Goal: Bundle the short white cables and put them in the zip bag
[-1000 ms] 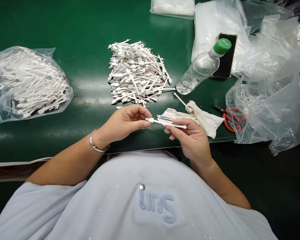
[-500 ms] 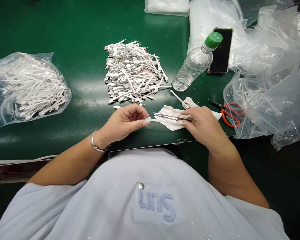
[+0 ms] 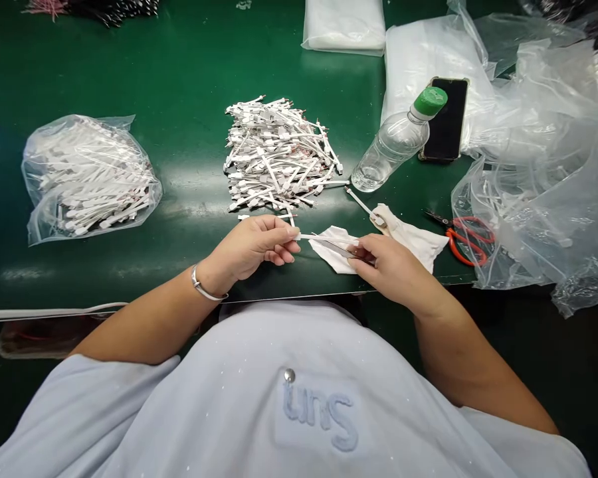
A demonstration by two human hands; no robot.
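Observation:
A short white cable (image 3: 329, 238) stretches level between my two hands, close to the table's front edge. My left hand (image 3: 249, 249) pinches its connector end between thumb and fingers. My right hand (image 3: 396, 271) is closed on metal tweezers (image 3: 339, 249), whose tips point left just under the cable. The cable's far end meets my right fingertips, and whether they grip it is hidden. Beneath the tweezers lies a crumpled white cloth (image 3: 408, 236). Just beyond my hands is a heap of similar white cables (image 3: 279, 156), some with coppery ends.
A clear bag of white cables (image 3: 94, 179) lies on the left. Right of the heap, a bottle with a green cap (image 3: 391, 146) leans beside a phone (image 3: 446, 119). Red-handled scissors (image 3: 468, 240) lie by crumpled plastic bags (image 3: 538, 219). One loose cable (image 3: 361, 201) touches the cloth.
The view has shifted a little. My right hand has turned, so the tweezers slant below the cable instead of lying above it. My left fingers have changed their pinch on the connector.

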